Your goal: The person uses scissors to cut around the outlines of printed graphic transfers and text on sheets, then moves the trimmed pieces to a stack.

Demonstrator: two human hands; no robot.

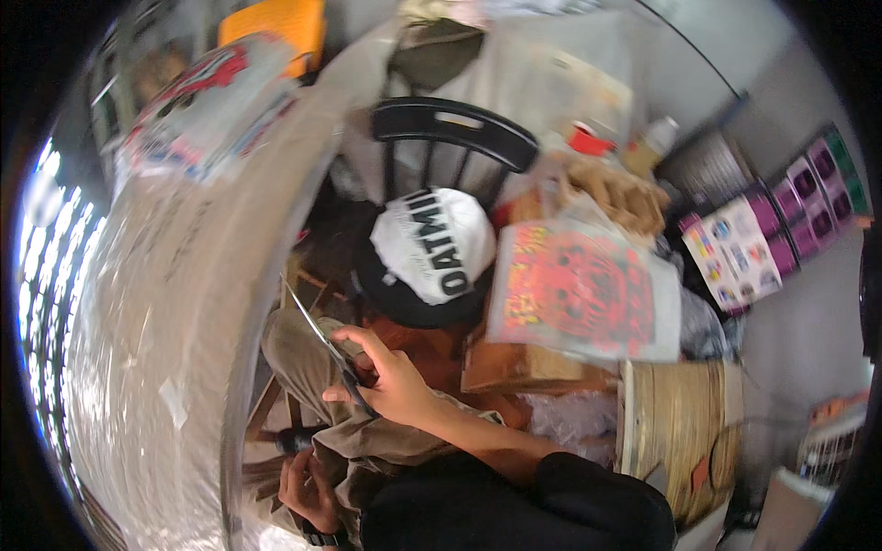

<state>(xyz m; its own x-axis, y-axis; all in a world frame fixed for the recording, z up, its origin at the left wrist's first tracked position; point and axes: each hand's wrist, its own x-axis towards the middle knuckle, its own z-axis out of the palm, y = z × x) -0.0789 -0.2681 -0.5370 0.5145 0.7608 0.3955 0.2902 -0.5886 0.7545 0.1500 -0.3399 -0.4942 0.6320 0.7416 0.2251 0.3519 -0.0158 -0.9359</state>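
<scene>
Head cam: R hand (390,381) grips the scissors (322,336), fingers closed round the dark handles, blades pointing up-left past the fingertips. L hand (310,493) is below-left of the R fingers, nr the trousers (308,354), its fingers curled; can't tell if they hold anything.

Progress: scissors in hand, nothing seen betw. the blades, so prob. no cut under way; done vs. left can't be told.

Labels: plastic-wrapped board (156,303), left of the R fingers, has faint blurred print. Above them, black chair (505,150) bears a white cloth or bag (404,234) w/ bold black caps. Up-right of them, translucent plastic bag (588,294) w/ red + yellow print, blurred; further right, white sheet (732,254) w/ small coloured logos, too small to read.
</scene>
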